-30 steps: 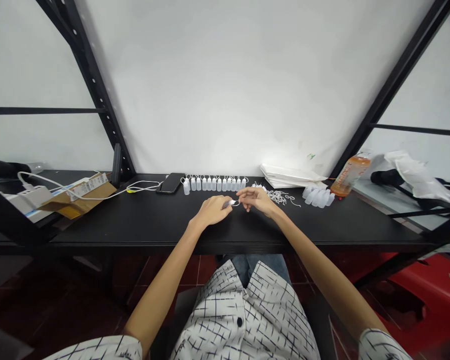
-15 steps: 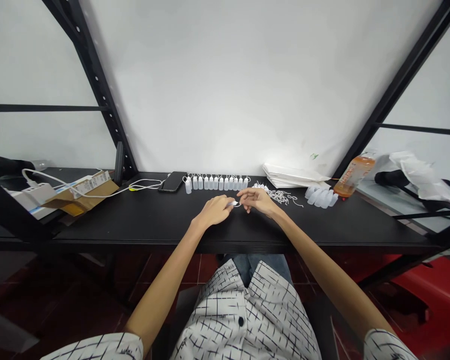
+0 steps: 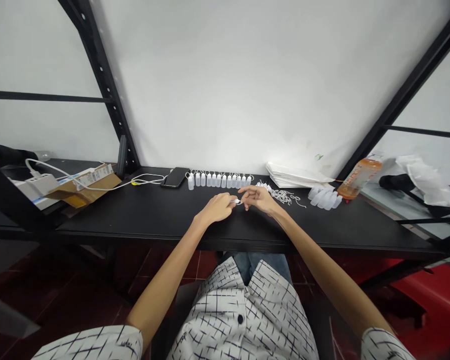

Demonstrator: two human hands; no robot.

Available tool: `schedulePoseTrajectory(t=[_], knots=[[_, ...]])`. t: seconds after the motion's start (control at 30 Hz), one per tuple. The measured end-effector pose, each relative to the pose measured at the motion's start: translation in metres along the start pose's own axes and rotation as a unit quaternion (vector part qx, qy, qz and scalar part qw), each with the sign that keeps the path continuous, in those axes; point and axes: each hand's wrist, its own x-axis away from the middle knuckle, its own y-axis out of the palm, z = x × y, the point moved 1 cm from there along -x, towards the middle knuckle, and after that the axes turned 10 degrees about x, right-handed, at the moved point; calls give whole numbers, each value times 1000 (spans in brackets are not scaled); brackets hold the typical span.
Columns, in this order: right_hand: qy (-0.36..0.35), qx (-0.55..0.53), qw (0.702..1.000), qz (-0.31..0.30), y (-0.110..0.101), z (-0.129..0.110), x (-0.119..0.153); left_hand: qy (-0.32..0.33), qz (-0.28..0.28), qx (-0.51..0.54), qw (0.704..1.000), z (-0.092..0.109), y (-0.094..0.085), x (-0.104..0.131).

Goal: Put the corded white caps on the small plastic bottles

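My left hand point(image 3: 218, 207) is closed around a small white dropper bottle point(image 3: 236, 201) above the black table. The bottle lies on its side, its tip to the right, and most of its body is hidden by my fingers. At that tip, my right hand point(image 3: 261, 200) pinches a thin white cord point(image 3: 240, 202) that curves off the bottle. Behind my hands stands a row of several small bottles point(image 3: 213, 181) with cord loops at their tops. Just beyond my right hand lie small white caps point(image 3: 263, 185) and a heap of loose white cords point(image 3: 284, 197).
Several translucent bottles point(image 3: 325, 198) lie to the right, beside an orange drink bottle point(image 3: 360, 177). White sheets point(image 3: 298, 176) are stacked against the wall. To the left are a phone point(image 3: 175, 177), a white cable point(image 3: 146, 179) and an opened cardboard box point(image 3: 84, 187).
The camera view has shifted slightly. My hands keep nearly the same pose, with the bottle still in my left hand and the cord at my right fingertips.
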Motion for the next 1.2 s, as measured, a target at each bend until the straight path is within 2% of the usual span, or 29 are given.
schedulePoseTrajectory(t=[0.37,0.6,0.8,1.07,1.2], knots=[[-8,11,1000,-13,4,0,-4,13,6,8,1000,-1,-1,0],[6,2,1000,-5,4,-6,-1,20,13,48,999,-2,-4,2],[26,-22,999,39,5,-15,-2,-3,66,107,992,-9,-11,3],[-8,-94,994,47,26,-25,-40,-31,150,116,981,-23,-34,10],[-8,-92,995,50,38,-29,-61,-14,149,164,975,-42,-39,10]])
